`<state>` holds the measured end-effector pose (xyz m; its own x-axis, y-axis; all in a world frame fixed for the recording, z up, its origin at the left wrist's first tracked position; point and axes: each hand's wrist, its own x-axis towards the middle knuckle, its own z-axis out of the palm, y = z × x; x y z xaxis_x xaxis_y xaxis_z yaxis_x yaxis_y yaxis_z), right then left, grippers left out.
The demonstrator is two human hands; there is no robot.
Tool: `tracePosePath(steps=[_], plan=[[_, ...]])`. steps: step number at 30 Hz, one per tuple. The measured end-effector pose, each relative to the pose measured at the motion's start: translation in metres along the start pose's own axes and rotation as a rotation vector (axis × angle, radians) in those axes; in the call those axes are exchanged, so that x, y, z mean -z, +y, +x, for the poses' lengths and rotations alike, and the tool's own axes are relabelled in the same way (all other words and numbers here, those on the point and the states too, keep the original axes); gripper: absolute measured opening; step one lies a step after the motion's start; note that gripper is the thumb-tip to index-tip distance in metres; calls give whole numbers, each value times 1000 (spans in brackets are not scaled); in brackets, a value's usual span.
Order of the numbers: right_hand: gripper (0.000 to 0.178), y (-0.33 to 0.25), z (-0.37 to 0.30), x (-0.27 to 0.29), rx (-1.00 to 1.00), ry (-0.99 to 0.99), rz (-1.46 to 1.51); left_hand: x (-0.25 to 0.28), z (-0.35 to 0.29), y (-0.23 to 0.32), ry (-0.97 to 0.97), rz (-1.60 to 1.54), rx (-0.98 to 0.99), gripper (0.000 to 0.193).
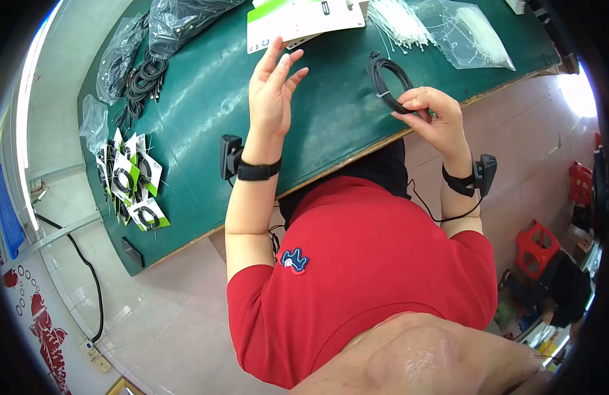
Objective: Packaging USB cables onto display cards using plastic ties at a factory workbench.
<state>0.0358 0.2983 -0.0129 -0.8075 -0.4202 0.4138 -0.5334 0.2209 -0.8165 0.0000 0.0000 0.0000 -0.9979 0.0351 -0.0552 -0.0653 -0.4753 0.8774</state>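
In my right hand (438,115) I hold a coiled black cable (402,74) between thumb and fingers, above the table's near side. A thin white tie shows around one side of the coil. My left hand (271,89) is open, its fingers spread and holding nothing. Its fingertips overlap the near edge of a stack of white and green cards (304,27); whether they touch it I cannot tell.
A green table (206,112) carries everything. White cable ties (400,23) lie at the back, beside a clear bag of ties (472,33). At left are loose black cables (146,79), grey plastic bags (179,26) and carded cables (127,174). A red stool (536,249) stands at right.
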Motion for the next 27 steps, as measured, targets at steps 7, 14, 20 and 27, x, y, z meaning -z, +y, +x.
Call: tracePosePath(steps=[7, 14, 20, 27], plan=[[25, 9, 4, -5, 16, 327, 117, 11, -86, -14, 208, 403, -293, 44], [24, -1, 24, -38, -3, 139, 103, 47, -159, -42, 515, 281, -117, 27], [23, -22, 40, -93, 40, -118, 49, 45, -179, -41, 598, -22, 106, 20], [21, -31, 33, -141, 169, -247, -130, 41, -183, -37, 354, 355, -17, 34]])
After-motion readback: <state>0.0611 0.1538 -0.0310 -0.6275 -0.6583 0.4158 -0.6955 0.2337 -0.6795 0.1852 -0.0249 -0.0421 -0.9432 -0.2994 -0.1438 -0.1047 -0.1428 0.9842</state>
